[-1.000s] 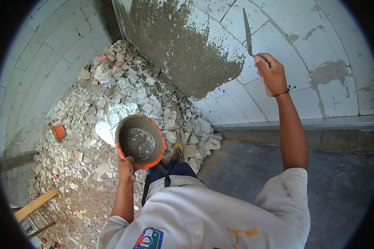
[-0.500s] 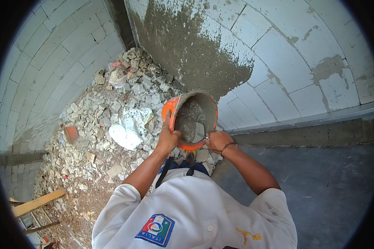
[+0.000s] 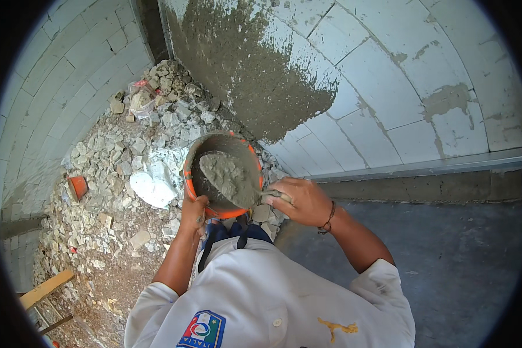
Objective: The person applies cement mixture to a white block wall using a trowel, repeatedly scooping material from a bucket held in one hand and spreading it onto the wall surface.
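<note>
My left hand (image 3: 194, 213) grips the near left side of an orange bucket (image 3: 189, 184), its inner wall coated in grey mortar. In my right hand (image 3: 298, 200) is the handle of a trowel (image 3: 255, 199), fingers wrapped round it. A heap of wet mortar (image 3: 225, 174) lies on the trowel's blade and covers most of it, over the bucket's mouth. The bucket's bottom is mostly hidden beneath the loaded blade. Beyond the bucket, a patch of wet mortar (image 3: 238, 64) spreads over the block wall (image 3: 383, 87).
Broken rubble (image 3: 116, 174) is heaped along the left and under the bucket. On it lie a white plastic bag (image 3: 153, 182), an orange container piece (image 3: 77, 187) and a wooden plank (image 3: 46, 288). A grey floor (image 3: 423, 261) extends at right, below a ledge (image 3: 423, 188).
My right hand has lifted the trowel with a heap of mortar on its blade; before, the blade was down inside the bucket. The bucket has shifted left and now sits more upright.
</note>
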The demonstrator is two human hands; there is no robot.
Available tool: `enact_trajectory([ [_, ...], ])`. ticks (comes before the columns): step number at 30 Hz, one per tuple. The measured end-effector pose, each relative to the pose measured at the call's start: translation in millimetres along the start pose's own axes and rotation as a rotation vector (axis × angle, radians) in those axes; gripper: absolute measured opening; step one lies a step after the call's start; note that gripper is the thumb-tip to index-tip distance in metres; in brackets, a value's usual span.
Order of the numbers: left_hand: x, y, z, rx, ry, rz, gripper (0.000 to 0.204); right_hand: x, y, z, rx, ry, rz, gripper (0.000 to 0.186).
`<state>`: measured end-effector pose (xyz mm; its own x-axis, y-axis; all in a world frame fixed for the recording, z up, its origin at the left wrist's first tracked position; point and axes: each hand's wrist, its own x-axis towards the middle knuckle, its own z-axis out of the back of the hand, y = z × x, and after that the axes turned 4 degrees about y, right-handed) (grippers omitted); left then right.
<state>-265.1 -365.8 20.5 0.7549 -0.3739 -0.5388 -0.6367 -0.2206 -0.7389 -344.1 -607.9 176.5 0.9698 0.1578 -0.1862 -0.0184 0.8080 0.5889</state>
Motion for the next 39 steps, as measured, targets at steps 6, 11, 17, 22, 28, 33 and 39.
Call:
enact_trajectory([
  [6, -25, 2, 39, 0.018, -0.13, 0.01, 0.061, 11, -55, 62, 1.015, 0.7, -0.25, 0.029],
  [11, -22, 17, 71, -0.039, -0.197, -0.17, 0.06, 18, -127, 214, 0.013, -0.521, -0.583, 0.035],
  [17, -27, 0, 66, -0.003, -0.138, -0.084, 0.07, 13, 26, 257, -0.411, -0.506, -0.277, 0.041],
  [22, -10, -3, 30, 0.171, -0.046, -0.308, 0.079, 31, -11, 91, -0.587, 0.192, -0.311, 0.031],
  [28, -16, -26, -15, 0.698, 0.088, -0.268, 0.087, 46, -29, -82, -0.681, 0.465, -0.357, 0.022],
  [33, -32, -44, -23, 0.661, 0.108, -0.3, 0.086, -2, -43, -102, -0.35, 0.143, -0.293, 0.028],
  [39, -55, -53, -48, 0.345, 0.072, -0.078, 0.082, -12, -54, -88, -0.256, -0.058, -0.235, 0.031],
])
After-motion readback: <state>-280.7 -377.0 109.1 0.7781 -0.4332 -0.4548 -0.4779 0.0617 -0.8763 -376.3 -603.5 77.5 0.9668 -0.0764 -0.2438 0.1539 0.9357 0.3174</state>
